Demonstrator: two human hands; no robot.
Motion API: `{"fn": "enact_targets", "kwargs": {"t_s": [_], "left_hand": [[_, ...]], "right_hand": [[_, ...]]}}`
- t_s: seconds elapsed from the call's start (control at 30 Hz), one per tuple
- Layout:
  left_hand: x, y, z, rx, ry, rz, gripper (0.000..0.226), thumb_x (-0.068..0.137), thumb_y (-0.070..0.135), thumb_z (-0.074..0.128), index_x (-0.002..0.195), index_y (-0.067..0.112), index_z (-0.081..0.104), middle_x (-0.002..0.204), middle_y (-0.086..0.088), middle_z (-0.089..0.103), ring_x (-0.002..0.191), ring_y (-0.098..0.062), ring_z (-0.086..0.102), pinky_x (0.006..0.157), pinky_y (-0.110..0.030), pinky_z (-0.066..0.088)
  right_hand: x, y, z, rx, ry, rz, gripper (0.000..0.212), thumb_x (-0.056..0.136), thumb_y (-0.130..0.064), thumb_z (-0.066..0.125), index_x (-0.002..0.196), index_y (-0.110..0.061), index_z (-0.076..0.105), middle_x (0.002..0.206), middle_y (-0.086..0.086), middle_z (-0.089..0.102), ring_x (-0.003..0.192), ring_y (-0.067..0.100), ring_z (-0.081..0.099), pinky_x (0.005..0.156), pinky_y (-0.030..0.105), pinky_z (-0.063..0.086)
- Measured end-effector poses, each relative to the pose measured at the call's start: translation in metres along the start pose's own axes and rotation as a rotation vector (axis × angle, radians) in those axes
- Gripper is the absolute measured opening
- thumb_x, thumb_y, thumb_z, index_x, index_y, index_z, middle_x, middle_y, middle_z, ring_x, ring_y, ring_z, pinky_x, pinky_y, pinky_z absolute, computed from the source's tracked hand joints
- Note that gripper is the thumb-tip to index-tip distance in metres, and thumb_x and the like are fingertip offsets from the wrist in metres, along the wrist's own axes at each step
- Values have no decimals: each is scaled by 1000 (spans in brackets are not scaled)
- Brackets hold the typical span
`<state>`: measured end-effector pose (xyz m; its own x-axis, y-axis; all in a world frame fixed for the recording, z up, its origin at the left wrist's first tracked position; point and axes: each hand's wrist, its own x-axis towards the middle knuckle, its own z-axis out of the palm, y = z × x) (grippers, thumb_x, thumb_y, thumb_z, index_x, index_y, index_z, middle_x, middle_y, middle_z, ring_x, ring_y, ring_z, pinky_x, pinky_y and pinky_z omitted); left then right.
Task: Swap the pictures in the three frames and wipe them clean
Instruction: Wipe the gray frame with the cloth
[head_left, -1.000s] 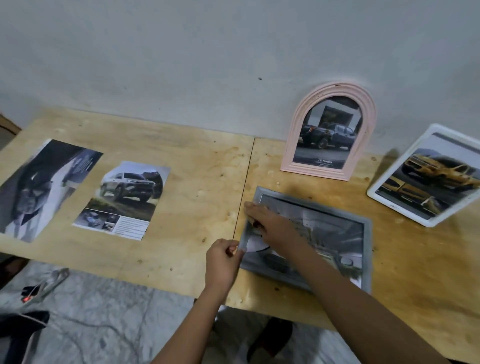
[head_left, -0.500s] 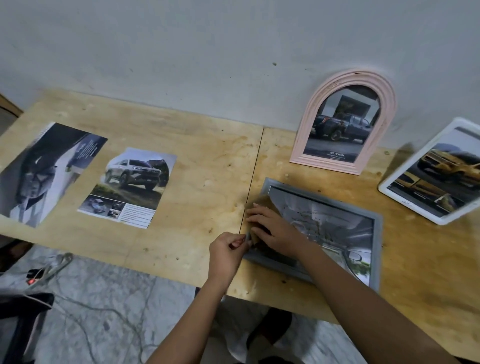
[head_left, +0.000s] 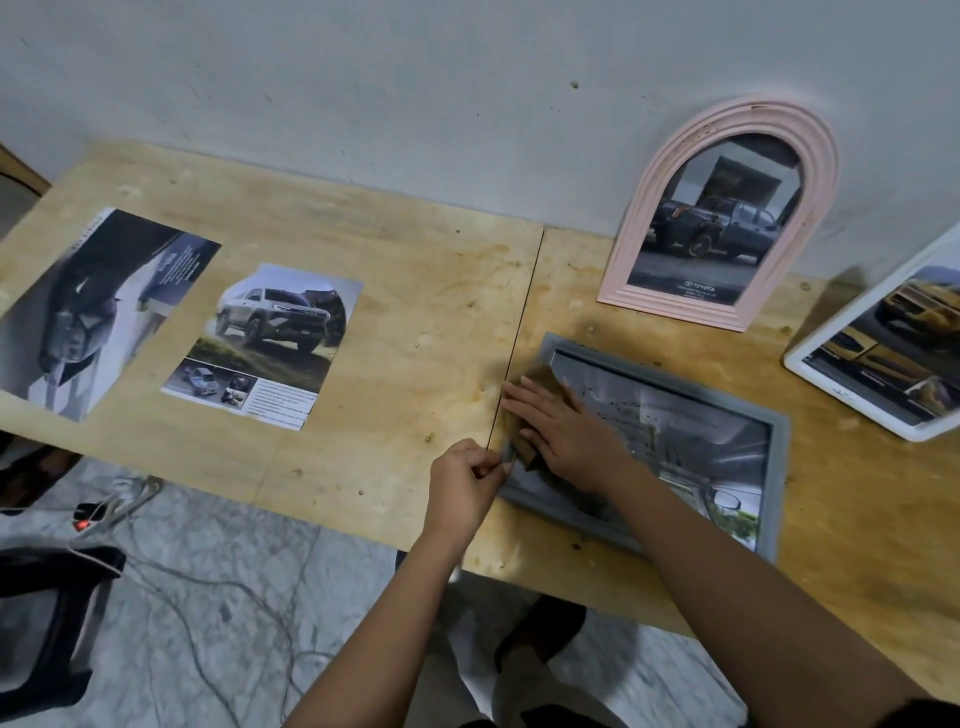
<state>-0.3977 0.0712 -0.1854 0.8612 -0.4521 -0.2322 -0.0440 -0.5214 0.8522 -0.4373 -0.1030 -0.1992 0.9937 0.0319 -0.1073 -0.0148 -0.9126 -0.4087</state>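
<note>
The grey frame (head_left: 777, 483) lies flat on the wooden surface (head_left: 415, 291), right of the seam between the two boards and close to the near edge. The left hand (head_left: 465, 483) has its fingers (head_left: 470, 462) curled in, and thumb and forefinger pinch the frame's near left corner. The right hand (head_left: 566, 431) lies over the left part of the glass with fingers straight and close together, pressing down on a brownish cloth (head_left: 535, 382). Most of the cloth is hidden beneath the palm, so its shape is hard to make out. The picture inside the frame is pale and dotted with dark specks. The right forearm covers its near part.

A pink arched frame (head_left: 638, 228) leans on the wall behind, holding a picture of a dark pickup truck. To the right, a white frame (head_left: 867, 309) with a yellow car picture is propped at a tilt and cut off by the edge of view.

Two loose pictures lie flat well to the left. One is a silver car print (head_left: 265, 348). Beside it is a dark print (head_left: 98, 312), cropped at the left edge, whose subject is unclear.

Cables (head_left: 171, 577) trail over the marbled floor below.
</note>
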Motion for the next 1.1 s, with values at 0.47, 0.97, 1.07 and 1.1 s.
{"fn": "enact_targets", "kwargs": {"t_s": [0.47, 0.97, 1.07, 1.1], "left_hand": [[-3, 9, -1, 301, -92, 1, 22, 82, 10, 62, 63, 13, 51, 73, 0, 48, 66, -16, 48, 53, -14, 31], [41, 58, 19, 720, -172, -60, 14, 90, 8, 51, 100, 4, 60, 102, -12, 59, 91, -29, 60, 62, -29, 36], [44, 59, 19, 715, -184, -77, 15, 91, 10, 52, 103, 4, 59, 104, -12, 60, 93, -30, 60, 64, -29, 37], [46, 60, 19, 713, -187, -77, 16, 92, 12, 52, 103, 4, 59, 104, -13, 60, 93, -31, 60, 64, -29, 37]], "right_hand": [[45, 12, -15, -12, 38, 313, 47, 101, -13, 28, 148, -13, 22, 159, -1, 8, 146, 17, -1, 116, 38, -5], [53, 32, -30, 199, 131, 289, 36, 96, -18, 47, 131, -16, 53, 143, 2, 41, 129, 22, 39, 105, 36, 36], [54, 37, -32, 247, 123, 332, 37, 97, -19, 46, 133, -20, 51, 142, 0, 42, 127, 21, 41, 104, 36, 37], [55, 38, -34, 267, 122, 352, 37, 97, -19, 46, 133, -20, 51, 142, 0, 43, 126, 21, 41, 103, 35, 38]]}}
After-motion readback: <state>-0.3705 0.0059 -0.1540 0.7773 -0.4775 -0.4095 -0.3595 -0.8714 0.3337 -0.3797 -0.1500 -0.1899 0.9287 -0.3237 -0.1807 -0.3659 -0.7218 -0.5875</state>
